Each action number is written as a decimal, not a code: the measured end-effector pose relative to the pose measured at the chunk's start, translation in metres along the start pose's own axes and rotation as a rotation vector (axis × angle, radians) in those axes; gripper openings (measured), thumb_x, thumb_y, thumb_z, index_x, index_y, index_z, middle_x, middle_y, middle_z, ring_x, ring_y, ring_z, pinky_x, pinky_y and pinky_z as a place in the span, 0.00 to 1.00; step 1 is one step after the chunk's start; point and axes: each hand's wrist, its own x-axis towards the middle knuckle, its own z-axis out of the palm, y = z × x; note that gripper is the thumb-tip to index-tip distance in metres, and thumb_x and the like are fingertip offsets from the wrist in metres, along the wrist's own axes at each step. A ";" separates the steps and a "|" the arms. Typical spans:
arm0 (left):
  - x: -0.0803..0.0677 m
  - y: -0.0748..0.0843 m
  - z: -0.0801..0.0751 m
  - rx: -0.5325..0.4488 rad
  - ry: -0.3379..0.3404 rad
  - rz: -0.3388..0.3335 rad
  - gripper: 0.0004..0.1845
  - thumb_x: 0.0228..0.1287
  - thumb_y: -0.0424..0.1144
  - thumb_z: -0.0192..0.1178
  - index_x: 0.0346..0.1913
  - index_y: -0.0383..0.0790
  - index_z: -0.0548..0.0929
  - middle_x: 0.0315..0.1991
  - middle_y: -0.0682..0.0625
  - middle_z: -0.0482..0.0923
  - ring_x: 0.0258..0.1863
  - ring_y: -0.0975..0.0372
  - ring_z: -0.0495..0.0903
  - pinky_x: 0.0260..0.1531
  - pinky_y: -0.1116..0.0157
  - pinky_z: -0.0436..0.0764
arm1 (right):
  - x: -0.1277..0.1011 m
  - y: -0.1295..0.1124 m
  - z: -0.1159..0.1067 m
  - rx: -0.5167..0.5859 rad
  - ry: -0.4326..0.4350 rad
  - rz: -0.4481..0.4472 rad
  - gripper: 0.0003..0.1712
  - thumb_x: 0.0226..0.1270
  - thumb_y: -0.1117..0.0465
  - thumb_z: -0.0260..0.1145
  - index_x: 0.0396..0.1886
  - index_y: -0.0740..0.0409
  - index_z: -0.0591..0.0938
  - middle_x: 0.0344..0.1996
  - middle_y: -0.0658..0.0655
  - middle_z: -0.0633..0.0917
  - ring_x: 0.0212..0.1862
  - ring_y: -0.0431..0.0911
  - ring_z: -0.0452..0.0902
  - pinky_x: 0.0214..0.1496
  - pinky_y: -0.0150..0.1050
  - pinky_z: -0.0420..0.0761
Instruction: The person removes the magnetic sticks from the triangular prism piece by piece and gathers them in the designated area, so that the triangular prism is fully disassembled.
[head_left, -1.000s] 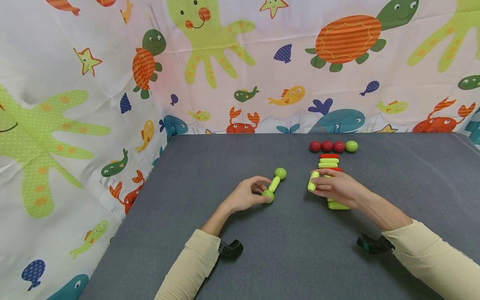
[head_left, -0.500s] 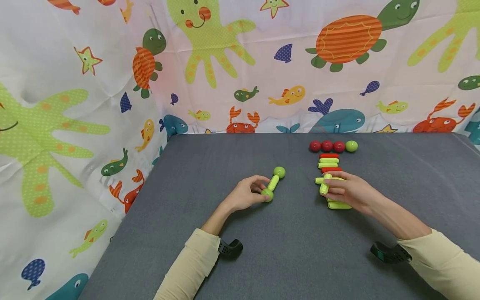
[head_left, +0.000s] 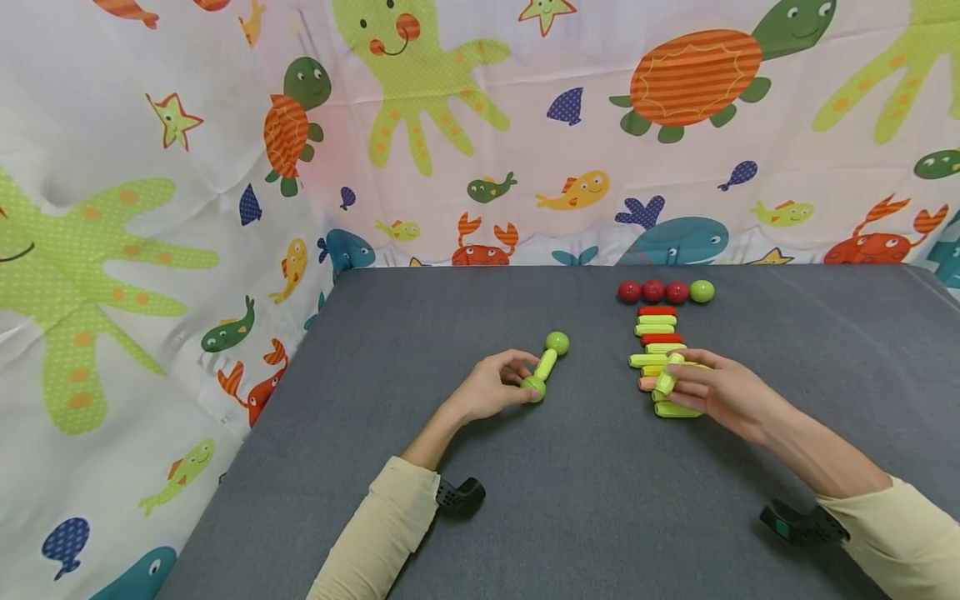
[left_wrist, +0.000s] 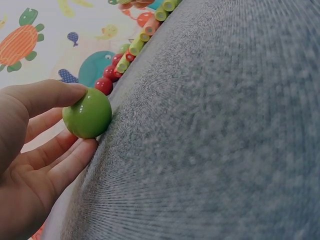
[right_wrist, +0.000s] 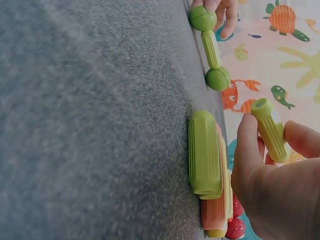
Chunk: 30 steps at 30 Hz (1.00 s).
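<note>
My left hand (head_left: 491,390) pinches a green ball (left_wrist: 87,114) between thumb and fingers, low at the table. A light green ribbed rod (head_left: 546,364) runs from that ball to a second green ball (head_left: 557,342), forming a dumbbell shape. Off to the right, my right hand (head_left: 726,393) pinches another light green rod (right_wrist: 271,131) by its sides, held tilted above the table. A hollow end shows on this rod in the right wrist view. Beneath and beside that hand lies a column of rods, mostly light green, with red (head_left: 662,339) and orange ones; the hand partly hides several.
Behind the rods sits a row of balls: three red (head_left: 653,291) and one green (head_left: 702,291). The table has a grey cloth cover (head_left: 555,500). A curtain (head_left: 450,125) printed with sea animals hangs at the back and left.
My right hand has moved right and slightly nearer with its rod, passing over the column and uncovering more of it. The left hand and the dumbbell-shaped piece have barely shifted.
</note>
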 end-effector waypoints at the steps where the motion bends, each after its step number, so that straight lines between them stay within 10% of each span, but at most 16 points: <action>1: 0.000 0.000 0.000 0.006 0.000 0.000 0.24 0.57 0.34 0.69 0.58 0.40 0.77 0.41 0.47 0.78 0.38 0.60 0.78 0.29 0.68 0.73 | -0.001 0.001 -0.001 0.002 0.005 -0.004 0.39 0.73 0.62 0.57 0.71 0.64 0.44 0.54 0.56 0.67 0.47 0.41 0.79 0.53 0.40 0.77; 30: 0.000 0.001 0.001 0.037 0.004 -0.018 0.24 0.57 0.35 0.69 0.57 0.42 0.77 0.39 0.52 0.78 0.37 0.63 0.78 0.29 0.68 0.74 | -0.031 0.023 -0.018 0.072 0.059 -0.008 0.31 0.72 0.66 0.56 0.67 0.59 0.51 0.50 0.49 0.73 0.47 0.43 0.79 0.54 0.44 0.76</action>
